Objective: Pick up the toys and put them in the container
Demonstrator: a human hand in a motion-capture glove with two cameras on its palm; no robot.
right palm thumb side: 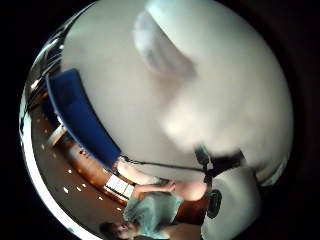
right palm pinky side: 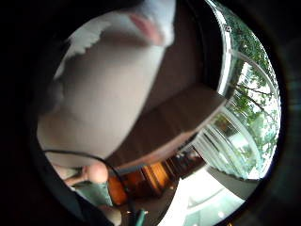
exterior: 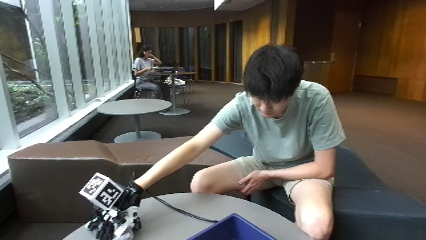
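My right hand (exterior: 118,216) is down on the round desk (exterior: 193,207), well to the far side of the blue container (exterior: 229,231) as I reach across. From the side, my grip looks curled over something small and pale, but my glove hides most of it. In both palm views a big white thing (right palm pinky side: 108,89) fills much of the picture, so it is right up against my palm. I think this is the toy. It has a small pink patch (right palm pinky side: 146,26) on it and looks round and smooth. I cannot tell for sure if my grip is closed around it or only resting on top. I guess it is light and a bit soft, like a stuffed toy, so it should not break or slip much. I would hold it around its fat middle, not by a thin part. The container sits near, on the same desk, with its rim toward me.
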